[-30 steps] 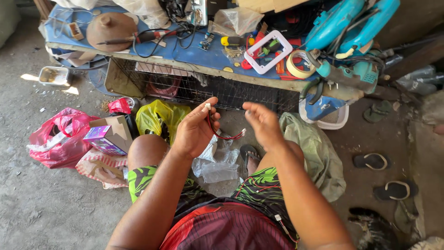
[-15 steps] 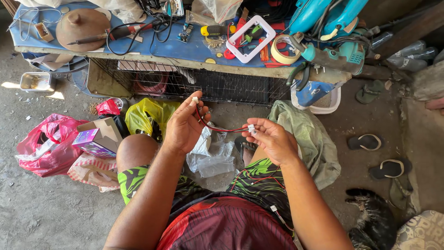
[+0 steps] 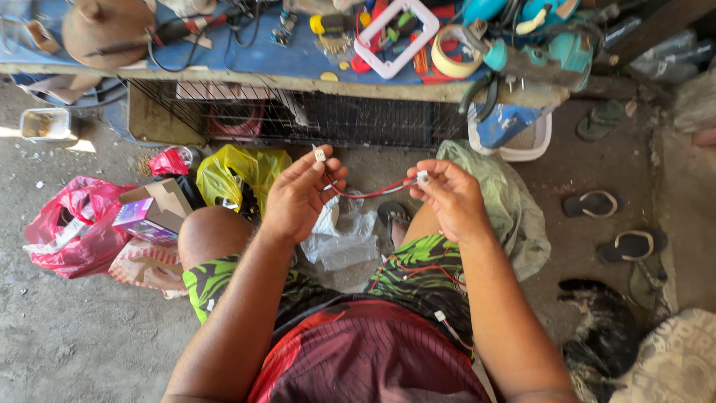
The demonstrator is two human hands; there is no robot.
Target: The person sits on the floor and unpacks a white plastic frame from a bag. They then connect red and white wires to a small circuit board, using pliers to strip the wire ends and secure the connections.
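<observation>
Just below the worktop, the left hand and right hand pinch a red wire lead, fingers closed on each white connector. Judged: inspecting it; next needs steady untangling.

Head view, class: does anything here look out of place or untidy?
Yes. Pliers hang over the blue table's edge, and bags litter the floor: a pink bag, a yellow bag. Both hands hold a red wire.

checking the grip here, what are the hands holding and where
A short red and black wire lead: left hand and right hand each pinch it near a white end connector.
</observation>
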